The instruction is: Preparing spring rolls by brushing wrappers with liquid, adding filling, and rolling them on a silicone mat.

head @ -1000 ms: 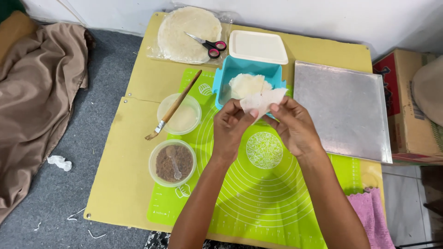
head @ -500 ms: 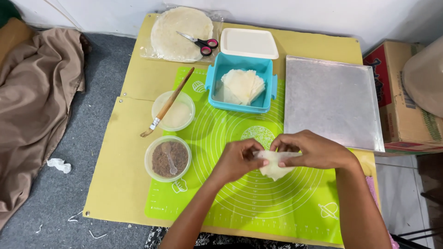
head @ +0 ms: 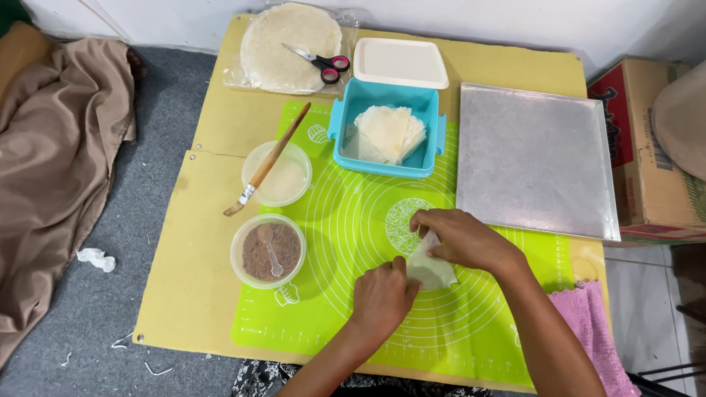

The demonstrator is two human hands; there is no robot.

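A thin pale pastry sheet [head: 430, 268] lies on the green silicone mat [head: 346, 242]. My left hand [head: 382, 298] pinches its near left edge. My right hand [head: 460, 239] presses on its far side, covering part of it. Behind them a blue tub [head: 346, 140] holds a stack of cut pastry wedges [head: 390, 132]. To the left stand a clear bowl of brown filling [head: 267, 251] with a spoon in it and a bowl of pale liquid [head: 283, 180] with a wooden brush [head: 266, 162] resting across it.
A metal baking tray [head: 533, 158] sits at the right of the yellow table [head: 184, 272]. At the back are round wrappers in plastic [head: 283, 37], red-handled scissors [head: 320, 62] and a white lid [head: 401, 62]. A pink cloth [head: 596, 331] and cardboard box [head: 632, 147] are right; brown fabric [head: 51, 162] lies left.
Both hands came down from above the blue tub to the mat with the pastry sheet. It now lies flat on the mat under my fingers.
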